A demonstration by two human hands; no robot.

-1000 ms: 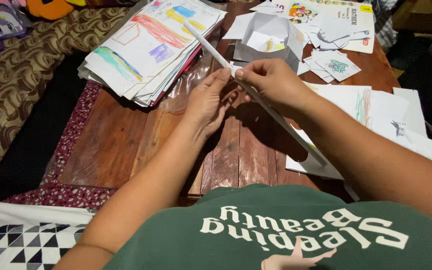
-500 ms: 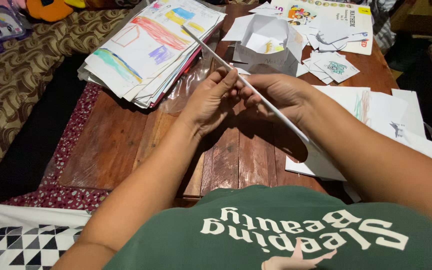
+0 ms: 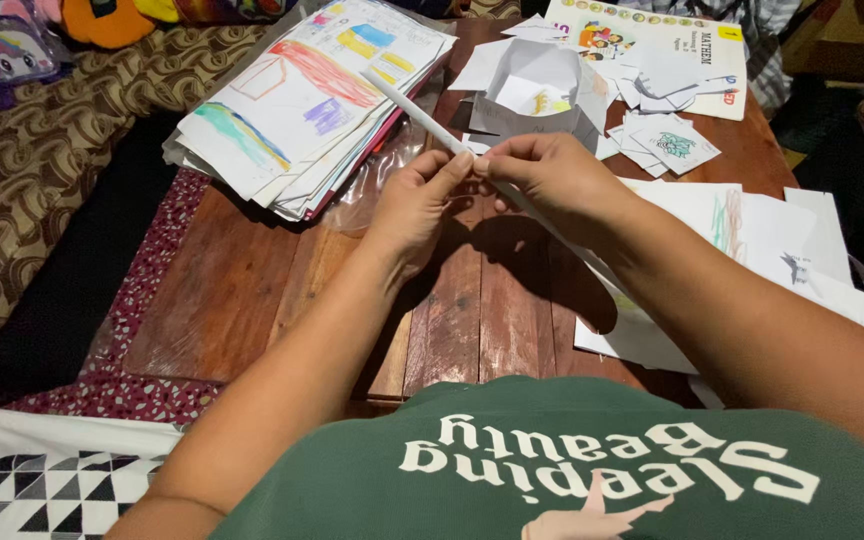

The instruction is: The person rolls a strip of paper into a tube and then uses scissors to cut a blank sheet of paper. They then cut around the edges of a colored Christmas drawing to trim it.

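We see both hands meeting above the dark red-brown wooden plank table (image 3: pixel 252 290), approx. mid-table, w/ a long white folded paper strip (image 3: pixel 414 110) held between them. Left hand (image 3: pixel 414 205) has thumb & fingertips pinched shut on the strip from the left; right hand (image 3: pixel 550 178) pinches it the same way from the right, fingertips of the two hands touching or nearly so. The strip runs diagonally: far end sticks up-left over the clear plastic sleeve (image 3: pixel 372 185), near end passes under the right hand & is hidden there. Left of the hands lies a thick stack of white sheets w/ crayon drawings (image 3: pixel 302 100). Behind the hands stands a small open box folded from white paper (image 3: pixel 537 90), w/ loose white paper scraps (image 3: pixel 667 140) beside it & a printed colourful booklet (image 3: pixel 652 40) at the far edge. More white sheets (image 3: pixel 782 240) lie right of the right forearm. Green shirt (image 3: pixel 572 470) fills the bottom.
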